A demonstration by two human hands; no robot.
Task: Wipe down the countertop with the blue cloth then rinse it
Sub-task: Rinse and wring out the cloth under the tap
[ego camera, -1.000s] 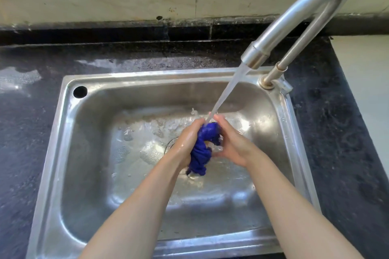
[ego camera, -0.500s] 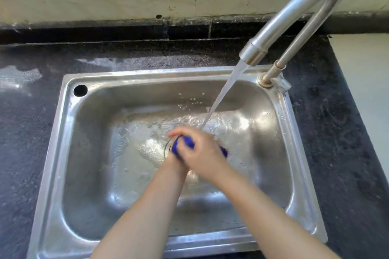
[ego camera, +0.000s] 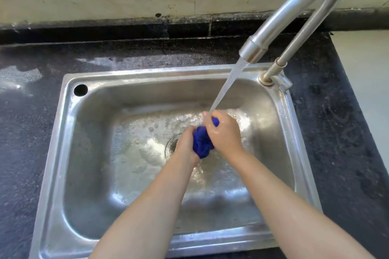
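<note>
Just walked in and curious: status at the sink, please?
Left hand and right hand both grip the blue cloth. Cloth bunched under running tap water, over the sink. Nothing in the way.

Bright, even daylight, source unclear. Strong glare on the wet sink [ego camera: 69,132] floor around the drain and along its rims; pale sheen on the wet tabletop [ego camera: 25,82] at left. Tap [ego camera: 294,12] shows a long highlight. Soft shadows under both forearms on the sink floor. Wide-angle bending: sink edges and wall line curve toward the corners. Slight softness overall; water stream and hands a bit motion-blurred.
</note>
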